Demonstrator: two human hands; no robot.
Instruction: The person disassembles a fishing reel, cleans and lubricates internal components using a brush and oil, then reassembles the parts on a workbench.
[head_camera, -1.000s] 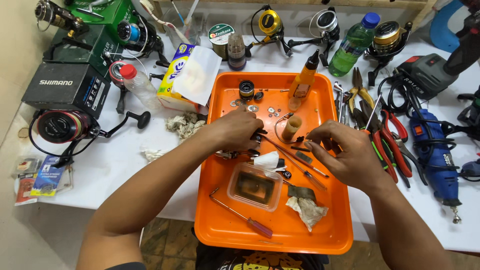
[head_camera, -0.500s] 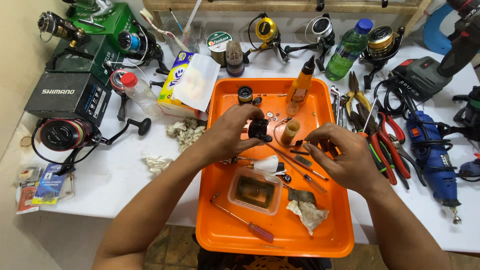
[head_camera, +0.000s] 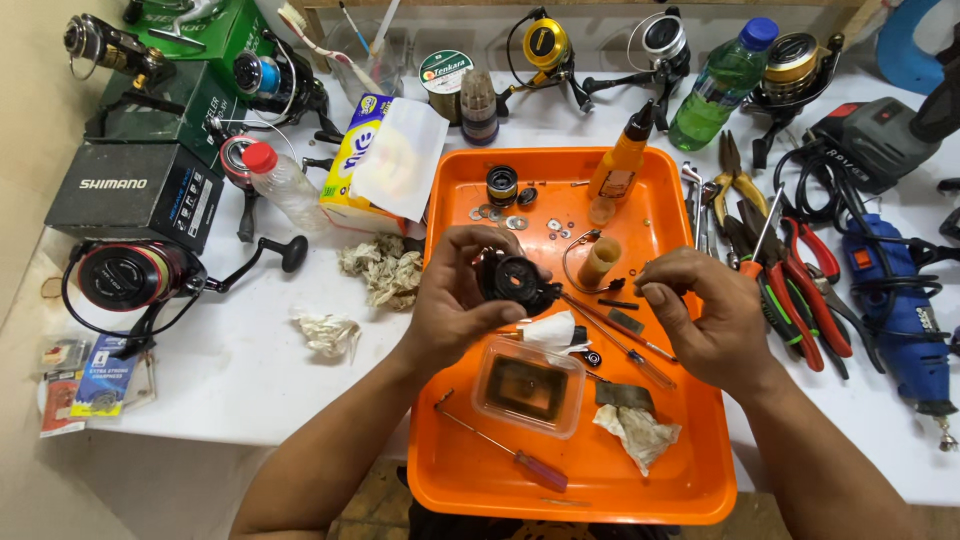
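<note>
My left hand (head_camera: 455, 300) holds a black fishing-reel body (head_camera: 515, 282) up over the orange tray (head_camera: 450, 480), its round opening facing me. My right hand (head_camera: 700, 315) hovers to the right of it, thumb and fingers pinched together near the tray's right side; whether a small part sits between them I cannot tell. Below the hands lie a clear plastic tub (head_camera: 527, 386), a folded white tissue (head_camera: 549, 331), thin tools (head_camera: 620, 335) and a red-handled screwdriver (head_camera: 505, 455). Washers (head_camera: 505, 217), a black spool part (head_camera: 501, 184) and an orange oil bottle (head_camera: 622, 162) sit at the tray's far end.
Pliers and cutters (head_camera: 790, 270) and a blue rotary tool (head_camera: 900, 310) lie right of the tray. A green bottle (head_camera: 722, 82) and several reels (head_camera: 545, 45) line the back. Left are a reel (head_camera: 130, 275), boxes (head_camera: 135, 190), a tissue pack (head_camera: 385, 165) and crumpled rags (head_camera: 385, 270).
My left hand has picked the black reel body off the tray and raised it, turning it toward me. My right hand has lifted slightly and closed its fingertips.
</note>
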